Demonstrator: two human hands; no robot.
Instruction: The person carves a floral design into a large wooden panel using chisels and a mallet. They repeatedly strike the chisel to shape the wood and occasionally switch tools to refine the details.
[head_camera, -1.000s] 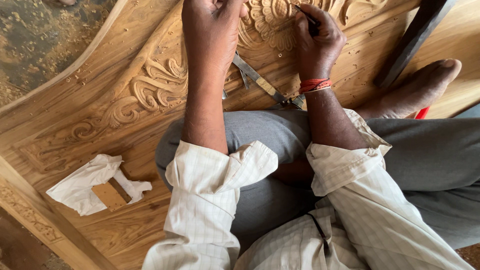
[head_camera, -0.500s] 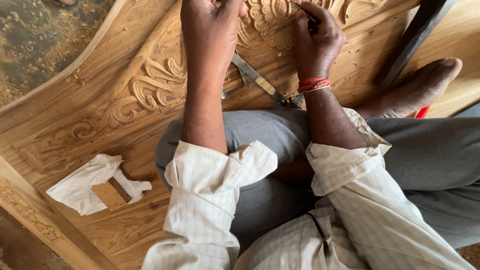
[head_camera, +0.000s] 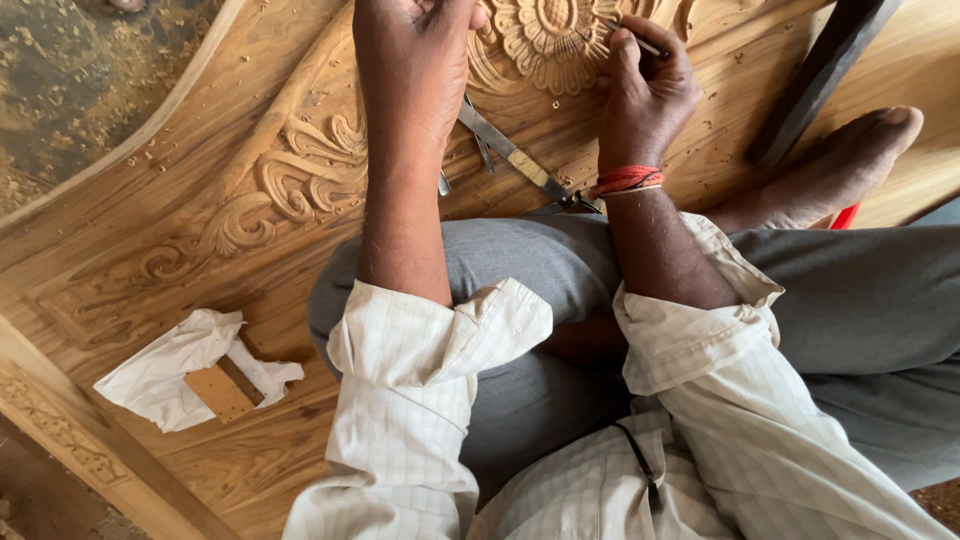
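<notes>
My right hand (head_camera: 645, 90), fingers pinched on a thin carving tool (head_camera: 632, 38) at the carved flower (head_camera: 555, 35). My left hand (head_camera: 415, 60) rests flat on the wooden panel (head_camera: 250, 200); fingers' spread hidden.

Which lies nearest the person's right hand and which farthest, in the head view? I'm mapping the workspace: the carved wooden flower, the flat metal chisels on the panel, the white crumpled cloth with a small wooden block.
From the right hand:
1. Carved wooden flower, touching it, at its left.
2. Flat metal chisels, just below-left, between the forearms.
3. White crumpled cloth with the small wooden block, far lower left.
</notes>
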